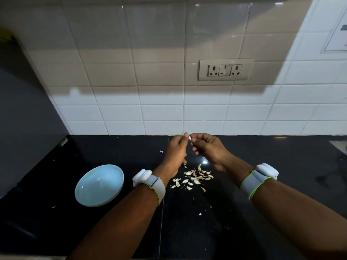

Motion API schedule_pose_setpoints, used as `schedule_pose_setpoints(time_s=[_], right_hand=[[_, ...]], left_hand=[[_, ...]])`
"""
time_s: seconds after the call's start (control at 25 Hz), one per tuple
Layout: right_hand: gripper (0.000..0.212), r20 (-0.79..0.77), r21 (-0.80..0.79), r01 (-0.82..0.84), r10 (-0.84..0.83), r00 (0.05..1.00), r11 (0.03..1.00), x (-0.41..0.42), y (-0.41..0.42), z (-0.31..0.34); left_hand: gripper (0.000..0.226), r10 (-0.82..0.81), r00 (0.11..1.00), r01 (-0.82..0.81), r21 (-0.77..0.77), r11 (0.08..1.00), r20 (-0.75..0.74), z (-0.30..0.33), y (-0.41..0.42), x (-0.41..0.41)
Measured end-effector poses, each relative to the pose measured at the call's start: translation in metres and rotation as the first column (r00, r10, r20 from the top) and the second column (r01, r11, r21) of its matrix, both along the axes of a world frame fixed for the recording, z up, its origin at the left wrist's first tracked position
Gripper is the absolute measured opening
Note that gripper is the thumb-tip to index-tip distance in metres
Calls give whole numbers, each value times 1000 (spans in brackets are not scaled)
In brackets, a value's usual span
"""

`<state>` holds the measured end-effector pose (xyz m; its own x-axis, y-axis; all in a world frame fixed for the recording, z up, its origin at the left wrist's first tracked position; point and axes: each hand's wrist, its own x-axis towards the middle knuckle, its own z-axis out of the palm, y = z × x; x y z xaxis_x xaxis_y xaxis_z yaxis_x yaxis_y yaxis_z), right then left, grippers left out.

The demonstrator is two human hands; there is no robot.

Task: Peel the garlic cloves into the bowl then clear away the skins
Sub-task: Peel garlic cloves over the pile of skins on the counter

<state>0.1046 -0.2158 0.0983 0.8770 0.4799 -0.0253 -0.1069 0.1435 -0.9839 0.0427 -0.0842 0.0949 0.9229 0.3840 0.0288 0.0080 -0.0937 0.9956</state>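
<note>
both my hands are up over the black counter (262,184), raised toward the tiled wall (150,113), fingertips meeting at about 12 o'clock from the pile. my left hand (176,152) has its fingers curled in, thumb tip up top, pinching at one side of a single garlic clove (190,137). my right hand (208,147) comes in from 3 o'clock, thumb and forefinger nipped on the other side of that clove, the other fingers folded loosely under. so the two hands are together, both clamped on the one clove, a small pale sliver showing between the fingertips.

hard to say how much skin is on that clove, it's mostly covered by my fingers and too small to read. a bit of something pale peeks out below my left palm, can't tell what. each wrist wears a grey wristband (153,182) with a white block on it.

the pile of garlic (193,178) lies on the counter at 6 o'clock from my hands, between my forearms; cloves and loose skins are mixed and i can't sort them apart. a few white flecks are scattered around it.

the light blue bowl (99,185) sits at 9 o'clock from the pile, well apart, beyond my left wrist. i see nothing but its smooth inside.

a socket panel (225,70) is on the wall above.
</note>
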Motion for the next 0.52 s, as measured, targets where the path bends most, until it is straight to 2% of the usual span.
schedule_pose_setpoints(time_s=[0.12, 0.32, 0.52], right_hand=[[22, 15, -9, -70, 70, 997, 998, -3, -1, 3], [27, -65, 80, -112, 118, 991, 990, -3, -2, 8], [30, 2, 22, -83, 83, 997, 996, -4, -1, 7]], left_hand=[[25, -78, 997, 78, 29, 997, 13, 1, -1, 0], [27, -53, 997, 60, -131, 990, 58, 2, -1, 1], [27, -49, 994, 56, -75, 996, 97, -2, -4, 3]])
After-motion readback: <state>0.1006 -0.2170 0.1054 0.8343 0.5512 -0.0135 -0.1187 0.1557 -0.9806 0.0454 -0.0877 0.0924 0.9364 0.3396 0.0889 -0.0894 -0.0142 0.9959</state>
